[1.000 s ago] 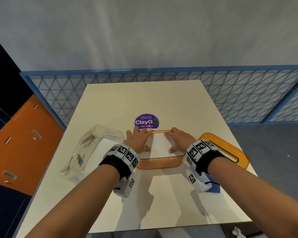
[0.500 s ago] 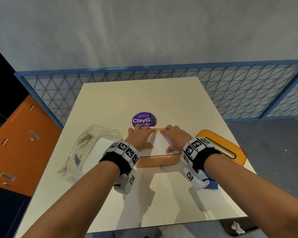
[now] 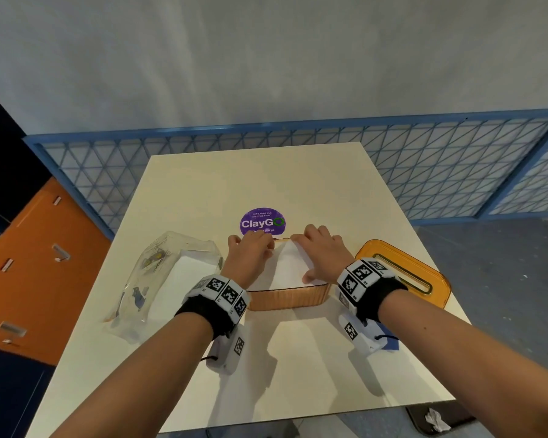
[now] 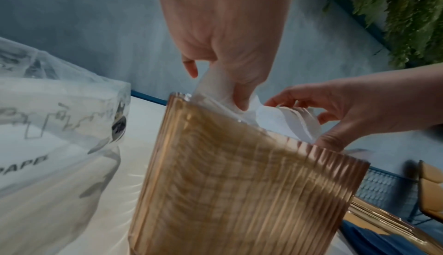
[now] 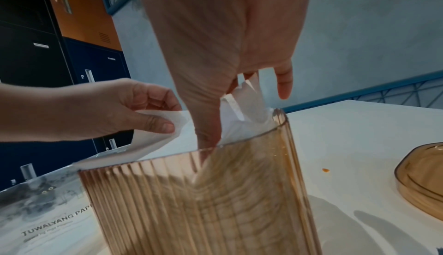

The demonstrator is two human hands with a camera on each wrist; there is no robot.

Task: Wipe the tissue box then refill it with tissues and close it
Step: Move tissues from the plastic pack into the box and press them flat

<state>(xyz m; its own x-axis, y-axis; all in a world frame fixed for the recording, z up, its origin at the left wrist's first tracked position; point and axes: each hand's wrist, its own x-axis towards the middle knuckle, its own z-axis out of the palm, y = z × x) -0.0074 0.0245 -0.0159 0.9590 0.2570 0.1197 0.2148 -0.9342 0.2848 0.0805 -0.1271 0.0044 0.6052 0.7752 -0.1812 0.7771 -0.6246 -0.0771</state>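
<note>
The amber ribbed tissue box (image 3: 287,299) stands open near the table's middle, with a stack of white tissues (image 3: 287,267) inside. My left hand (image 3: 259,240) reaches to the far left of the stack and pinches a tissue's corner (image 5: 165,118). At the far right my right hand (image 3: 301,239) grips the tissues' edge (image 5: 244,105), its thumb pushed down inside the box wall (image 5: 206,192). In the left wrist view my left hand (image 4: 225,96) holds a lifted tissue above the box (image 4: 239,183). The amber lid (image 3: 402,275) lies flat, right of the box.
A clear plastic tissue pack (image 3: 171,273) lies left of the box. A purple round sticker (image 3: 262,221) sits just beyond it. A blue cloth (image 3: 393,343) peeks out under my right wrist. Behind the white table (image 3: 266,178) runs a blue mesh fence (image 3: 456,172).
Both hands have slid from the middle of the tissues to the far edge of the box, and they now pinch the tissues there.
</note>
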